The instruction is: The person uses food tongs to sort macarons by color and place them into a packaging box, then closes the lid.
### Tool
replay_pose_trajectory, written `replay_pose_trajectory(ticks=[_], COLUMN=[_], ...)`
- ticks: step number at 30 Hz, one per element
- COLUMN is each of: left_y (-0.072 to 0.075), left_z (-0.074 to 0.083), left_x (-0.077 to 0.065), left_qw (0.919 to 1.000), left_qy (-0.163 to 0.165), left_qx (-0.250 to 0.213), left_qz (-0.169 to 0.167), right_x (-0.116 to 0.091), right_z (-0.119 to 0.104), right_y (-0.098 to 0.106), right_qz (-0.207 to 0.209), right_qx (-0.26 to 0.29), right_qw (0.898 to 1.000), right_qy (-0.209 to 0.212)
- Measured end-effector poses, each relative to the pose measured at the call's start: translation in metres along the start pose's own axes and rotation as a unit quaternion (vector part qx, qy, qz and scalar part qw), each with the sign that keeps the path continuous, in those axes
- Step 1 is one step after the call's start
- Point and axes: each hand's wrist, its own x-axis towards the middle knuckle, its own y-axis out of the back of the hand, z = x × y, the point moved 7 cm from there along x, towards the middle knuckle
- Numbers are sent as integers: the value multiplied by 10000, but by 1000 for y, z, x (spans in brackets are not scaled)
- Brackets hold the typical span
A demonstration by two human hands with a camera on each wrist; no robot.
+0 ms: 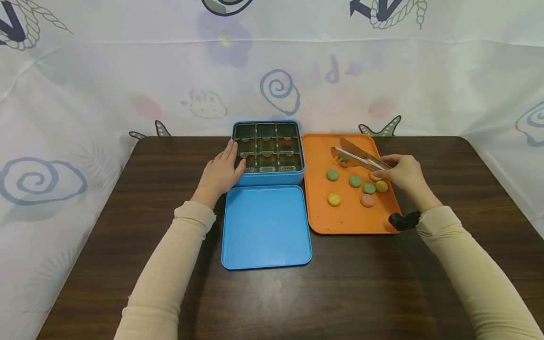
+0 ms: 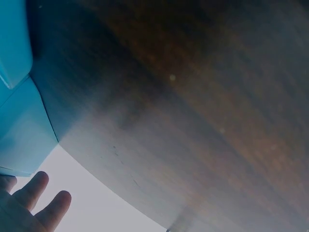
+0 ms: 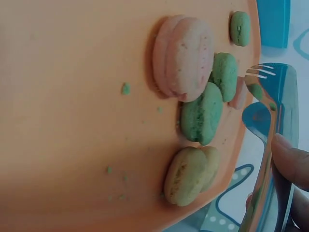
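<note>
My left hand (image 1: pixel 221 172) rests on the left side of a blue box (image 1: pixel 269 178), its fingers straight along the rim. Inside the box, a clear divided insert (image 1: pixel 266 147) has several square compartments; a reddish tint shows in one at the right. With my right hand (image 1: pixel 405 177) I grip metal serving tongs (image 1: pixel 361 152), one end fork-shaped in the right wrist view. The tong tips hang spread over the back of an orange tray (image 1: pixel 320 219), overlapping a green macaron (image 1: pixel 344 157) in the head view. A pink macaron (image 3: pixel 186 58), green macaron (image 3: pixel 203 116) and yellow macaron (image 3: pixel 186 176) lie nearer.
A flat blue lid (image 1: pixel 267 229) lies in front of the box, beside the orange tray. Green crumbs (image 3: pixel 126 88) dot the tray. Everything stands on a dark wooden table (image 1: pixel 263 302), with a printed white cloth (image 1: pixel 170 71) hanging behind its far edge.
</note>
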Motion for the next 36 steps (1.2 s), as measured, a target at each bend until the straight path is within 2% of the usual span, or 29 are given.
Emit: replay_pose_trajectory(ticks=[14,36], left_y=[-1,-1], left_z=[0,0], left_x=[0,0], left_qw=[10000,9999], left_qy=[29,57], left_qx=[-45,-122], left_qz=[-23,-45], right_x=[6,2], right_z=[8,4], right_y=[-4,2], right_qz=[195,436], right_qx=[-190,-157], right_qw=[9996,9989], right_qy=[-10,-7])
